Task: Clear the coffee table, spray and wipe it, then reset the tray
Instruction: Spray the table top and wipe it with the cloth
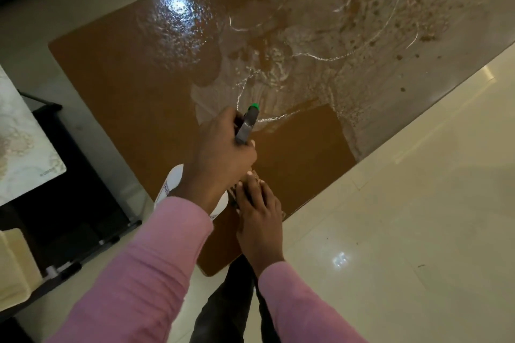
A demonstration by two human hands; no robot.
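The brown coffee table (125, 78) is bare and wet, with streaks and droplets of spray across its middle and far right part. My left hand (220, 153) grips the trigger head of a white spray bottle (172, 181). The bottle's green nozzle (253, 107) points at the tabletop. My right hand (260, 217) lies flat with straight fingers at the table's near edge. It rests on a patterned cloth (259, 179) that is mostly hidden under both hands. No tray is in sight on the table.
A pale marble-patterned surface (22, 142) on a black stand (83, 175) sits left of the table. A beige box (14, 267) is at the lower left. Glossy cream floor tiles (390, 203) spread to the right. My dark trouser legs (228, 301) stand at the table's near corner.
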